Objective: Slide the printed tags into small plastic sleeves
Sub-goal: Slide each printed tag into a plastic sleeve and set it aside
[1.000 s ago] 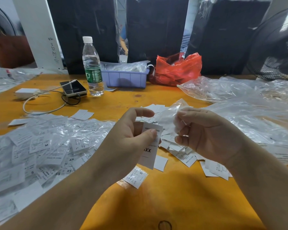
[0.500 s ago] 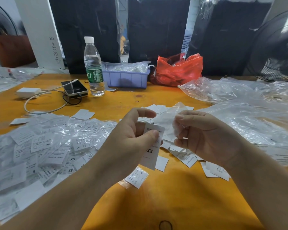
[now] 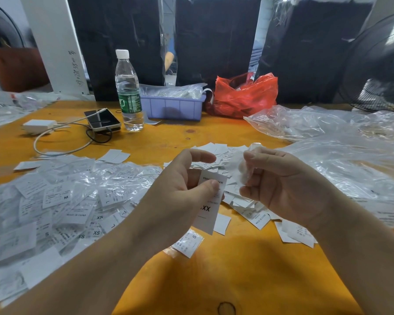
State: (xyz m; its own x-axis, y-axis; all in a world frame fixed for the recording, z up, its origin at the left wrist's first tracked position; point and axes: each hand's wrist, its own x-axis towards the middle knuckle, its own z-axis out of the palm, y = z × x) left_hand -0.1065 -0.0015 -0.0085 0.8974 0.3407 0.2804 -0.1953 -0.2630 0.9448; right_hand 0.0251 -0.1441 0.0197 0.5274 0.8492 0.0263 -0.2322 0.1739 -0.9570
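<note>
Orange wooden tabletop [image 3: 214, 280] spans the scene. Heaped clear plastic bags [image 3: 341, 160] fill its right side, and a spread of sleeved white tags [image 3: 62, 201] covers the left. Far back stand a red plastic bag [image 3: 243, 96], a lilac plastic tray [image 3: 173, 108] and a clear water bottle [image 3: 129, 92]. Near the centre, the left hand [image 3: 182, 189] pinches a white printed tag marked XX [image 3: 210, 201] between thumb and fingers. Just right of it, the right hand [image 3: 280, 185] grasps a small crumpled clear plastic sleeve [image 3: 239, 164]; tag and sleeve remain apart.
</note>
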